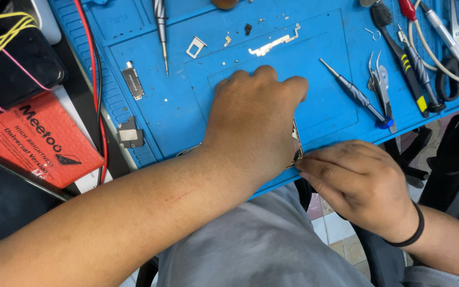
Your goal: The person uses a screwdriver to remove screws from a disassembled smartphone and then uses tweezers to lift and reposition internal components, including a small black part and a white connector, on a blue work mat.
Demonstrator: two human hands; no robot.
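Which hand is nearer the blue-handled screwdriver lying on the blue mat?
Right. The right hand sits just below the blue-handled screwdriver, by the blue mat's front edge; the left hand lies further off to its left, palm down.

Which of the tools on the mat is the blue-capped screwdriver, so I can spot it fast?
Start at the blue work mat and look right of the left hand. The blue-capped screwdriver lies alone there, slanting down to the right, beside the silver tweezers. Its round blue end cap sets it apart; the other screwdriver, near the top edge, has no such cap showing.
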